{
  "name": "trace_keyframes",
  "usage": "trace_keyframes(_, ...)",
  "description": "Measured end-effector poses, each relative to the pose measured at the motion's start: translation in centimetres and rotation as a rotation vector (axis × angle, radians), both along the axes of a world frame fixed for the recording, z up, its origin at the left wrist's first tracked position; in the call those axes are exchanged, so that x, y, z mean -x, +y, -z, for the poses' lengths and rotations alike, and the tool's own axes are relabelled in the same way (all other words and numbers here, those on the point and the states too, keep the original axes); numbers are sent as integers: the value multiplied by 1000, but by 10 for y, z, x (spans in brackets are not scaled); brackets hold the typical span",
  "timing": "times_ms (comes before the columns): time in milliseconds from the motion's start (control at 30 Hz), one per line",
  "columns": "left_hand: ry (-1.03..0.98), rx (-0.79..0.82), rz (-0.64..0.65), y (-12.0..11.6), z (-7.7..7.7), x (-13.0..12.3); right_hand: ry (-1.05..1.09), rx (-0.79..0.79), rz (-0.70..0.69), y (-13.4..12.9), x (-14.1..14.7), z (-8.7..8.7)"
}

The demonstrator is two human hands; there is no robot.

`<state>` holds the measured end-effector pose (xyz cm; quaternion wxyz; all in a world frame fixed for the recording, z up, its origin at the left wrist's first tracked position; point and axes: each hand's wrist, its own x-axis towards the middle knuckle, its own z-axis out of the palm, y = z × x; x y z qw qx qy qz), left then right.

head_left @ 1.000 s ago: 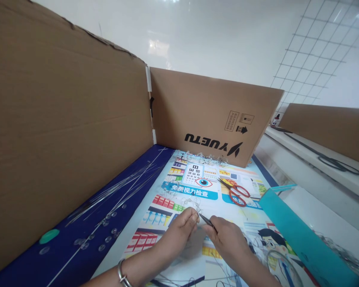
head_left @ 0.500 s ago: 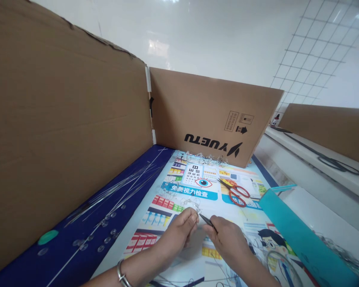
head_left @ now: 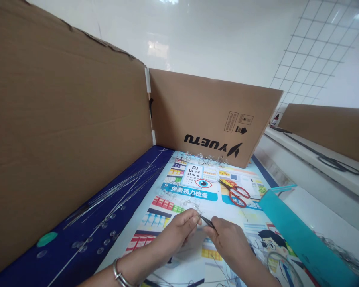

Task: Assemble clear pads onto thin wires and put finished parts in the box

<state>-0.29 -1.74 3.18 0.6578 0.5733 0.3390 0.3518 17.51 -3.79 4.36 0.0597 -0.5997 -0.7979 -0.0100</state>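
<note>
— Holding what in the left hand (head_left: 182, 228)?

— Pinching a thin wire piece (head_left: 199, 214) between thumb and finger, pressed together, above the middle of the poster (head_left: 227, 212).

— And in the right hand (head_left: 229, 240)?

— Gripping dark pliers (head_left: 208, 222), fingers closed around the handles, tips right at the wire piece. Too small there to tell whether clamped on it or just touching.

— Any room around the hands?

— Just beyond the fingertips, near small clear loops (head_left: 188, 203). Farther toward the right edge of the poster, red scissors (head_left: 239, 195), blades slightly apart, well away from the pliers.

— Crowded at the edges?

— Along the far edge of the table (head_left: 68, 238), close against the cardboard panel (head_left: 194, 103), a row of clear pieces (head_left: 204, 159). Down the left side, long wires (head_left: 104, 195), loose beads (head_left: 107, 242), and a green disc (head_left: 47, 239) near the left cardboard wall (head_left: 62, 119).

— On the right?

— Past the poster's right edge, a teal box (head_left: 308, 239) with tangled wire bits (head_left: 344, 255) inside, apart from the right hand.
</note>
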Motion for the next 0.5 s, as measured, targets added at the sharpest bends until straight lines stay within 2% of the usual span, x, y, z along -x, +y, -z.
trace_keyframes(100,110,-131,31,5,-6,5,-17,-1,-9,0,-1,-3)
trace_keyframes(200,334,-429,-9,11,-8,10,-47,25,-15,1,-2,-6)
trace_keyframes(367,830,-895,-40,19,1,18,-104,93,-24,0,-2,-13)
trace_keyframes(500,974,-1134,29,25,-1,26,-102,153,-63,0,-4,-24)
